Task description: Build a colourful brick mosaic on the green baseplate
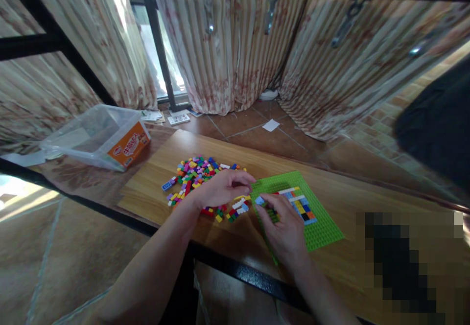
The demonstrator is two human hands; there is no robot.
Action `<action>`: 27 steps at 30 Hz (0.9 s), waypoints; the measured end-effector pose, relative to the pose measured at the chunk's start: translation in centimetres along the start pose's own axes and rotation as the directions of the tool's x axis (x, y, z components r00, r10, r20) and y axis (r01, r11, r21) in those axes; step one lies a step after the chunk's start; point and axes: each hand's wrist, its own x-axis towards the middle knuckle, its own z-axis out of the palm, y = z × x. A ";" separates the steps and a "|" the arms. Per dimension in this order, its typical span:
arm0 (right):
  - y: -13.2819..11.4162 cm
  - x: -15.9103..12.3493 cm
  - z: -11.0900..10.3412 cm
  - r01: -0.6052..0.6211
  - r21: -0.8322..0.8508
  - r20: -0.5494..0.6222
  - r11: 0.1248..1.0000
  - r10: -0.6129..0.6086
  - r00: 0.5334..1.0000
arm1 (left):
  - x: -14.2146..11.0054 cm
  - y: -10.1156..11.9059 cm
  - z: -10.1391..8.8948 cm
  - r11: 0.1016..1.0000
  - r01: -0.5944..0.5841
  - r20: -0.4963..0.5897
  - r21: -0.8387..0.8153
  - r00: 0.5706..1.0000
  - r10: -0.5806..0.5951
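Note:
A green studded baseplate (323, 224) lies on the wooden board. Rows of coloured building bricks (303, 207) are set on it, among them white, yellow, blue, black and orange ones. My right hand (284, 224) is over the plate's left part, pinching a light blue brick (259, 200) between thumb and fingers. It partly covers the bricks below it. My left hand (223, 187) hovers at the right side of a loose brick pile (196, 168), its fingertips by the plate's upper left corner. Its thumb and fingers are apart, and nothing shows between them.
A clear plastic box (88, 139) with an orange label stands left of the wooden board (154, 188). A dark metal frame bar (235, 261) runs along the near edge. Curtains (227, 56) hang behind, and a dark shape (436, 124) is at the right.

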 end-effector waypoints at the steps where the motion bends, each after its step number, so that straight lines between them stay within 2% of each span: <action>1: 0.1 -0.1 0.0 0.012 -0.018 0.014 1.000 -0.011 1.000 | -0.2 0.0 -0.9 0.997 -0.015 -0.073 0.069 0.997 0.020; 3: 0.1 -0.3 0.1 0.050 -0.059 0.072 0.997 -0.046 0.996 | -0.8 0.0 -2.7 0.979 -0.014 -0.212 0.202 0.975 0.058; 6: 0.1 -0.6 0.2 0.134 -0.142 0.213 0.981 -0.102 0.972 | -1.6 0.0 -4.3 0.903 0.046 -0.219 0.428 0.974 0.054; 9: 0.0 -0.7 0.2 0.192 -0.235 0.330 0.953 -0.108 0.938 | -1.8 -0.2 -4.0 0.770 0.087 -0.174 0.632 0.984 0.031; 12: -0.1 -0.7 0.1 0.208 -0.285 0.370 0.936 -0.093 0.924 | -1.1 -0.5 -2.6 0.663 0.058 -0.137 0.747 0.988 0.067; 16: 0.1 -0.6 0.2 0.216 -0.282 0.363 0.935 -0.105 0.926 | -0.1 -1.0 -1.4 0.566 0.027 -0.089 0.824 0.993 0.081; 19: 0.3 -0.7 0.3 0.200 -0.244 0.345 0.949 -0.108 0.932 | 0.1 -1.3 -1.1 0.533 0.038 -0.083 0.845 0.995 0.061; 24: 0.2 -0.8 0.3 0.163 -0.171 0.305 0.972 -0.105 0.947 | 0.0 -1.3 -1.0 0.513 0.096 -0.134 0.853 0.990 0.038; 27: 0.2 -0.7 0.2 0.148 -0.146 0.266 0.978 -0.105 0.958 | -0.1 -0.9 -0.9 0.557 0.112 -0.154 0.823 0.988 0.029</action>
